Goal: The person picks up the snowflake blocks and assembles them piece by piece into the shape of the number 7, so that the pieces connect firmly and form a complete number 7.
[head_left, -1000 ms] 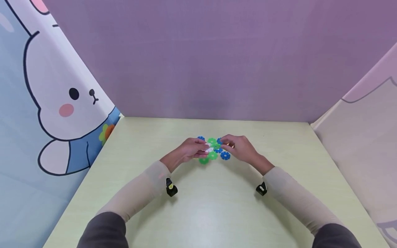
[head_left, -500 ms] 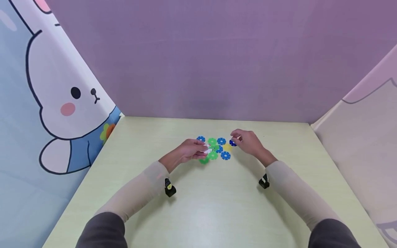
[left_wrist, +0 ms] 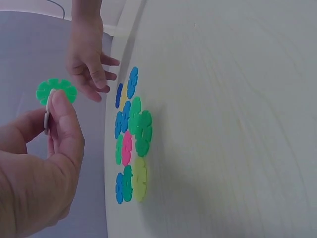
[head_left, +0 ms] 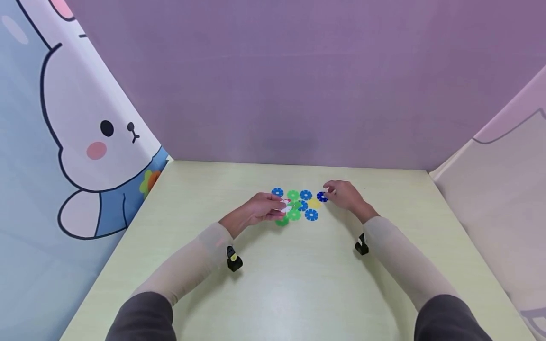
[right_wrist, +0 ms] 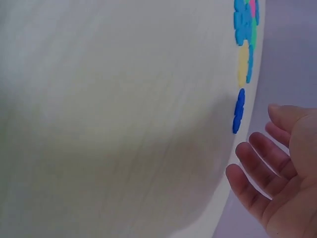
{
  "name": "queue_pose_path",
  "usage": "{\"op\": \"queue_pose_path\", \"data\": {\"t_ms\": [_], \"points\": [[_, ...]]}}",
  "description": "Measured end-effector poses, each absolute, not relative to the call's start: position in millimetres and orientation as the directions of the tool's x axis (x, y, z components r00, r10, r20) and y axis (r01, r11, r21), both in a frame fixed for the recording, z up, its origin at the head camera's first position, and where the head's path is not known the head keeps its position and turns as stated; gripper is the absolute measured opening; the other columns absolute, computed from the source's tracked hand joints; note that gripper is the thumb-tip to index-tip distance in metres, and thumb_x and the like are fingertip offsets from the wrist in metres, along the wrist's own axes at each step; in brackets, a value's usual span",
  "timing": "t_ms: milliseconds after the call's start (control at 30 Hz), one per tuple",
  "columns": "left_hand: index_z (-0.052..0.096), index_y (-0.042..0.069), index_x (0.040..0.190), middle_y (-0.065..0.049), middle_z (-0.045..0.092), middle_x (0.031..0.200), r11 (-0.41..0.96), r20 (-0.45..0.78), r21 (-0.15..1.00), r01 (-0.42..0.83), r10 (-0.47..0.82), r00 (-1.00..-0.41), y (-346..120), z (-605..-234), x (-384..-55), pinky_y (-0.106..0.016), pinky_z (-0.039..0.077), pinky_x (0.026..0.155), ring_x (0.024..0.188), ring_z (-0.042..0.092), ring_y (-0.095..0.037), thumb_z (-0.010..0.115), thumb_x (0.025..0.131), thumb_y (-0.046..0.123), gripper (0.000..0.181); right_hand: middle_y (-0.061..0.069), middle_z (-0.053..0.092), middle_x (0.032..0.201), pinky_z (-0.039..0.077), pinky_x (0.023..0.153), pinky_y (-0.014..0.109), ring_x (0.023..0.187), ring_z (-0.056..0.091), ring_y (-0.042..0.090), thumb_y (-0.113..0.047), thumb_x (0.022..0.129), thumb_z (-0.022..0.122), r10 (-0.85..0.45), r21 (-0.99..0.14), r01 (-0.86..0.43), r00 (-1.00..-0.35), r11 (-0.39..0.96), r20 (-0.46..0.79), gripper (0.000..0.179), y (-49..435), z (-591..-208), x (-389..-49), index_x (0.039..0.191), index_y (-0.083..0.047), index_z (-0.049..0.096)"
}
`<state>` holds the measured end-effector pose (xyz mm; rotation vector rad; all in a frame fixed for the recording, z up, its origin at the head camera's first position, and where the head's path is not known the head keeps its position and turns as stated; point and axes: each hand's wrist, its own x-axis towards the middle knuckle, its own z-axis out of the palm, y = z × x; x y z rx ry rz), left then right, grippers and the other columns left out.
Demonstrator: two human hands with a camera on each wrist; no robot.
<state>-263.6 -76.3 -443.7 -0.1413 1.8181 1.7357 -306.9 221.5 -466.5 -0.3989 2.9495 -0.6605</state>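
My left hand pinches a white notched disc between thumb and fingers, above the table. A green notched disc is joined to it, standing crosswise in the left wrist view. My right hand holds nothing; its fingers are spread and loosely bent. Close to those fingertips a dark blue disc lies on the table. To its left lie a yellow disc and several lighter blue discs. A pink disc and several green discs also lie flat, partly hidden by my left hand in the head view.
The pale table runs back to a purple wall cloth. A rabbit-printed cloth borders the left side, and a pale cloth the right. A small black camera hangs under each wrist.
My right hand has moved right, away from the loose discs, and its fingers have come off the dark blue disc. The left hand stays nearly in place with the joined discs.
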Motion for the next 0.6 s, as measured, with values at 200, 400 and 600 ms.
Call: {"op": "queue_pose_path", "data": {"t_ms": [200,400,600], "points": [[0.059,0.002,0.13,-0.009,0.07,0.101,0.138,-0.496,0.867,-0.479,0.34,-0.799,-76,-446,-264,-0.028,0.063,0.079,0.111,0.07,-0.033,0.069,0.098,0.012,0.035,0.017,0.069,0.12,0.055,0.096,0.048,0.108,0.064,0.032,-0.025,0.101,0.065,-0.237,-0.395,-0.178,-0.966,0.901,-0.106,0.041,221,-473,-314,0.136,-0.006,0.062],[0.059,0.002,0.129,-0.009,0.069,0.1,0.142,-0.499,0.865,-0.481,0.339,-0.797,-74,-448,-264,-0.026,0.063,0.075,0.101,0.072,-0.028,0.07,0.097,0.013,0.035,0.018,0.069,0.122,0.053,0.101,0.051,0.109,0.063,0.033,-0.025,0.099,0.067,-0.251,-0.384,-0.187,-0.96,0.904,-0.121,0.043,220,-480,-321,0.137,-0.005,0.062],[0.06,0.002,0.125,-0.009,0.069,0.1,0.147,-0.501,0.864,-0.481,0.345,-0.794,-74,-450,-265,-0.026,0.063,0.074,0.098,0.073,-0.026,0.07,0.097,0.013,0.031,0.021,0.067,0.128,0.049,0.108,0.055,0.117,0.061,0.037,-0.022,0.099,0.068,-0.272,-0.362,-0.21,-0.954,0.908,-0.127,0.043,220,-485,-324,0.136,-0.002,0.062]]}}
